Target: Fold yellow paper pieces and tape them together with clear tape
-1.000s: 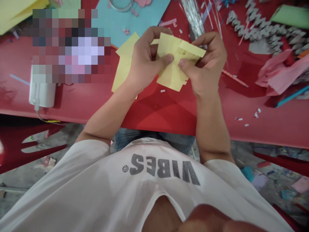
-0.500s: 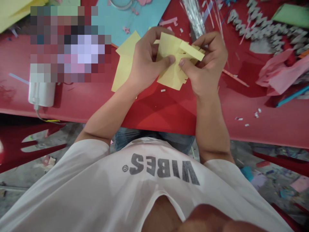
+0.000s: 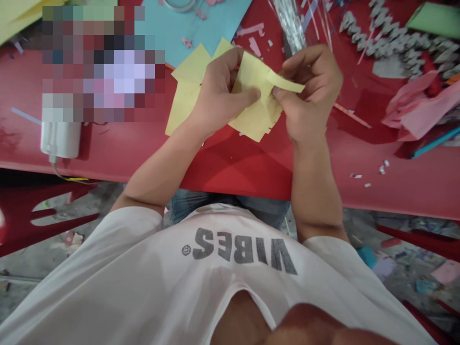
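A piece of yellow paper (image 3: pixel 253 115) with small cuts along its lower right edge is held above the red table. My left hand (image 3: pixel 224 93) pinches its left side, thumb on top and fingers behind. At its right edge my right hand (image 3: pixel 311 93) is closed, thumb against the paper beside a narrow strip (image 3: pixel 285 82) that stands out to the right. The right fingertips are partly hidden. More yellow paper (image 3: pixel 183 103) lies on the table behind and left of my left hand.
A light blue sheet (image 3: pixel 215 26) lies at the back. Silver tinsel (image 3: pixel 291 28) is beyond my right hand. Grey zigzag paper garlands (image 3: pixel 391 45) and pink crepe paper (image 3: pixel 420 110) lie right. A white power bank (image 3: pixel 61 139) with a cable sits left on the red table (image 3: pixel 237 167).
The yellow paper has tilted, its lower corner shifting left and down. My right hand has moved slightly right, and the folded strip now appears thinner and curved.
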### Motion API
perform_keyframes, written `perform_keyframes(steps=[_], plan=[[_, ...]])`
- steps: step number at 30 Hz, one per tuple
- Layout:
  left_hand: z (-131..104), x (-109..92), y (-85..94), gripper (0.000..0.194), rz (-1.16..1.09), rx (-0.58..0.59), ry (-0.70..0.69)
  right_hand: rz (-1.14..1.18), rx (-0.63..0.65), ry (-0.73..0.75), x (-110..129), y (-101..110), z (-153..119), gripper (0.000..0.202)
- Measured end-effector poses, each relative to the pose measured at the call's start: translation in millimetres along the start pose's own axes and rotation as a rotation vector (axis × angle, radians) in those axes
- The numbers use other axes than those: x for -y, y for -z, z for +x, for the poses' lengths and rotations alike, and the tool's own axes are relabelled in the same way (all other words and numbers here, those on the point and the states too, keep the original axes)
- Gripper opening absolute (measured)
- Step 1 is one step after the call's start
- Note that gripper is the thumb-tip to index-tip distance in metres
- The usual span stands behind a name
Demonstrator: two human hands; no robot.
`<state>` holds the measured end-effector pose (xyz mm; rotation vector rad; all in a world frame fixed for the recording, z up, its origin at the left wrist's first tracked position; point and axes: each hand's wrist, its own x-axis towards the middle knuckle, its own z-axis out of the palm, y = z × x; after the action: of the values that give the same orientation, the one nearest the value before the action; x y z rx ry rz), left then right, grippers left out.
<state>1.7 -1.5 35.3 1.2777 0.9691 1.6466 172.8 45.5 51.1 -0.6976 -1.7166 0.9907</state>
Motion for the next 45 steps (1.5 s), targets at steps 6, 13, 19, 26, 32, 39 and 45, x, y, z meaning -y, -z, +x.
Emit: perform_keyframes(steps=[6, 13, 19, 26, 32, 39, 45], plan=[[-0.2, -2.0, 0.8, 0.023, -0.039, 0.001, 0.04, 0.116, 0.003, 0.023, 2.4, 1.3, 0.9, 0.048], [-3.0, -5.1, -3.9, 0.024, -0.026, -0.036, -0.002, 0.153, -0.006, 0.093, -2.4, 0.8, 4.0, 0.056], [2.8, 1.5, -1.8, 0.039, -0.115, -0.003, -0.08, 0.124, -0.006, 0.11, -2.8, 1.2, 3.6, 0.057], [0.7, 0.9, -5.6, 0.035, -0.139, -0.053, -0.109, 0.108, 0.033, 0.141, -2.0, 3.5, 2.4, 0.056], [2.9, 12.8, -6.6, 0.036, -0.118, -0.099, -0.161, 0.061, 0.012, 0.181, -4.6, 4.2, 1.6, 0.039], [6.7, 17.6, -6.9, 0.032, -0.084, -0.131, -0.308, 0.064, 0.008, 0.124, -4.1, 3.1, -0.3, 0.045], [5.3, 12.5, -9.4, 0.036, 0.108, -0.216, -0.421, 0.089, -0.024, 0.193, -6.3, -1.1, 0.3, 0.041]])
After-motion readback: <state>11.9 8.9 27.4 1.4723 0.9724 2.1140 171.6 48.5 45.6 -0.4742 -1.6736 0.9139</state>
